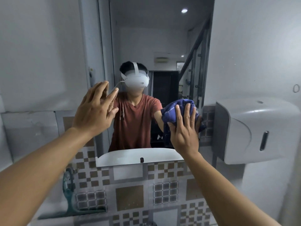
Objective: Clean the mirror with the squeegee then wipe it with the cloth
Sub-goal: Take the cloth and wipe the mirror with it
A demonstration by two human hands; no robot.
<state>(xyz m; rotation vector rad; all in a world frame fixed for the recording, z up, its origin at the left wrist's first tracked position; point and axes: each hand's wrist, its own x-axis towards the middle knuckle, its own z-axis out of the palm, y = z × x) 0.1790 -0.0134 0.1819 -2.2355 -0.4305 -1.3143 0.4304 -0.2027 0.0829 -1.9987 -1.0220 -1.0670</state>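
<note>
Cloth [171,112] pressed to mirror [162,38] under right hand [185,132]; left hand [94,110] spread alongside.

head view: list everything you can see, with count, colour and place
mirror: one, tall, silvery, centre of the wall
cloth: one, blue checked, bunched against the mirror's lower right
squeegee: one, teal-green, leaning on the tiles at lower left
dispenser: one, white, on the right wall beside the mirror
wall tiles: many, brown, grey and white, below the mirror
basin: one, white, seen only as a reflection
left hand: fingers straight, at the mirror's left edge
right hand: flat, presses the cloth
</note>
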